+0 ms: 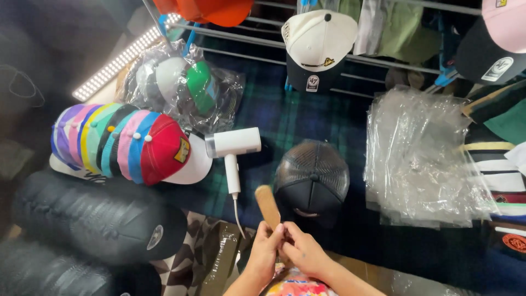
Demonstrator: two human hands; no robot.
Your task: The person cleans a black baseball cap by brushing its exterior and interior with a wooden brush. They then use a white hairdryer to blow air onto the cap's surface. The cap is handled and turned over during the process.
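My left hand [264,249] and my right hand [304,252] meet at the bottom centre, both wrapped around the lower end of a flat tan wooden stick [268,205] that points up and slightly left. Just beyond the stick lies a black mesh-backed cap [312,178] on the dark plaid cloth [285,118]. A white hand-held steamer [233,147] with a cord lies to the left of the stick, not touched by either hand.
A nested row of colourful caps [126,145] lies at left, with stacks of black caps [93,219] below it. Bagged caps [183,85] sit behind, a pile of clear plastic bags [422,156] at right. Caps hang on a wire rack [318,46] at the back.
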